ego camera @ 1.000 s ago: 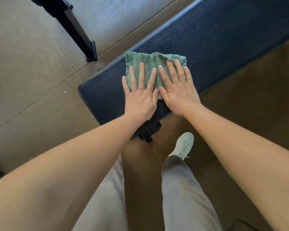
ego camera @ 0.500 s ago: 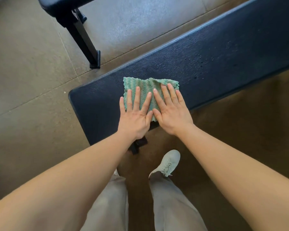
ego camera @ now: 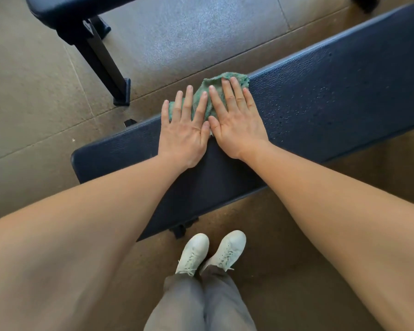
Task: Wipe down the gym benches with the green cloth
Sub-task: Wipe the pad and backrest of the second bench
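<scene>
Mid-wipe on the near bench [ego camera: 320, 96]; left hand [ego camera: 184, 132] and right hand [ego camera: 237, 120] flat, fingers spread, clenching nothing, pressing the green cloth [ego camera: 208, 96] against the bench's far edge; next, probably a pull back across the pad toward the droplets [ego camera: 320, 91] right of the cloth.

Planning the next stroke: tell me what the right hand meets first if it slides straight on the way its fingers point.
The right hand likely runs off the bench far edge with the green cloth; beyond, only floor.
</scene>
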